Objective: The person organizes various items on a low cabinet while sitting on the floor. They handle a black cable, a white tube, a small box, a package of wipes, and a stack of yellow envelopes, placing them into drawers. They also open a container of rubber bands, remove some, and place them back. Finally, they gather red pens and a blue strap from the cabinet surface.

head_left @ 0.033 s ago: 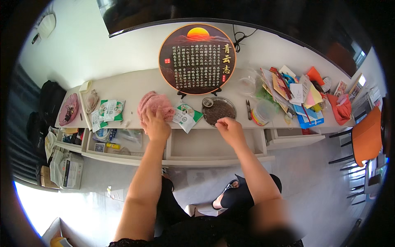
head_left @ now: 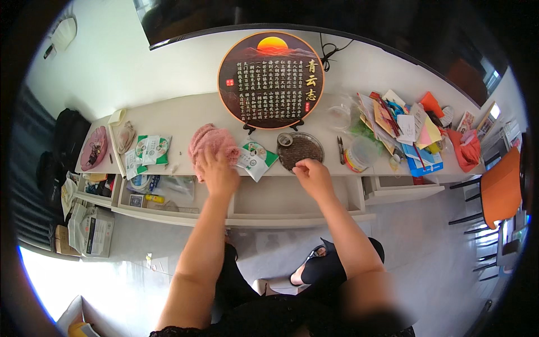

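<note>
A bunched pink towel [head_left: 209,136] lies on the long pale cabinet top. Spread over its near side, the fingers of my left hand [head_left: 218,173] press into the fabric and grip it. My right hand [head_left: 314,178] has its fingers bent and drawn together at the near rim of a round metal tray [head_left: 315,150]; the fingertips overlap that rim. Inside the tray's far left part sits a small round metal lid or tin [head_left: 284,140]. Between towel and tray lies a green and white packet [head_left: 257,159].
Below the top, an open drawer [head_left: 295,216] juts toward me. A round plaque [head_left: 272,81] stands on a small stand behind. Pens [head_left: 341,150], a clear tub [head_left: 361,154] and heaped papers [head_left: 401,126] are to the right. More packets [head_left: 150,150] and a pink dish [head_left: 94,148] lie left.
My left hand has shifted slightly to the right over the pink towel, its forearm with it. The right hand and the round tray stay together, nearly unchanged.
</note>
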### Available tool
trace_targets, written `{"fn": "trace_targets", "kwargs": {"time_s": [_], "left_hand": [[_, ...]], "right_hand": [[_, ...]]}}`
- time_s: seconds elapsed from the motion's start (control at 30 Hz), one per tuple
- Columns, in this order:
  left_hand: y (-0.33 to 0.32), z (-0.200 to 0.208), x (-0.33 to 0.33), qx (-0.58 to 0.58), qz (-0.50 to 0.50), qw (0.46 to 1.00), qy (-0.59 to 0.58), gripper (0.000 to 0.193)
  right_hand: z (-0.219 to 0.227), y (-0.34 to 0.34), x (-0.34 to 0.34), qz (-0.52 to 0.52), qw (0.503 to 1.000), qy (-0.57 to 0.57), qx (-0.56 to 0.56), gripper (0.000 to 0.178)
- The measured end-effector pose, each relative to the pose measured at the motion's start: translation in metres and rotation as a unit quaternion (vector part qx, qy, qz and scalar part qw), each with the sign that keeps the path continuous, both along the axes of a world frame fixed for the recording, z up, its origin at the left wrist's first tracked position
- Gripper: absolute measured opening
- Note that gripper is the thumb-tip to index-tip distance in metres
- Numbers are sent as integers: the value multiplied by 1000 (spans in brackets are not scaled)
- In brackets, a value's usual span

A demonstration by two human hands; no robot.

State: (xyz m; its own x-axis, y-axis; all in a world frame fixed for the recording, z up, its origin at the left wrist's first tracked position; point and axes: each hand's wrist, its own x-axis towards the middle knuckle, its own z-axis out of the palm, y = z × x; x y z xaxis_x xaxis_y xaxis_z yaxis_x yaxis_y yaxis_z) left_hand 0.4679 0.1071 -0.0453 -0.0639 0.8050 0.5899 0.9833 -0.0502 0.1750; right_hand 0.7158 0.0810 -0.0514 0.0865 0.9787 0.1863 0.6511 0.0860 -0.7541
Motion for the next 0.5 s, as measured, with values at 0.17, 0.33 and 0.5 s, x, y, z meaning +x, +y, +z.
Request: {"fn": "trace_targets", "kwargs": {"time_s": [0.17,0.33,0.5], "left_hand": [[-34,10,46,-131,-163,950,-233,29],[-36,-15,47,-236,-172,911,-290,23],[-37,-23,46,-264,-182,892,-318,23]], "right_hand": [[-6,-1,-20,18,969,-218,112,17],[-15,-8,-17,58,928,-333,159,6],[-16,0,3,59,886,-384,252,2]]}}
